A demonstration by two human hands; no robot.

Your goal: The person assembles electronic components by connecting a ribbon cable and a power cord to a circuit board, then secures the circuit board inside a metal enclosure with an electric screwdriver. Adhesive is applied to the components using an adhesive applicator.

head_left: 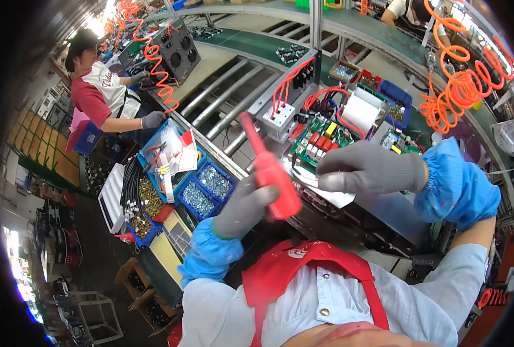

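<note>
Left hand gripping red screwdriver

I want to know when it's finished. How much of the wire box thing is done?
Many red wires already run to the green circuit board. Now the left hand grips a red screwdriver, and the right hand pinches something too small to tell over the board. The unit is open, with no cover on it.
</note>
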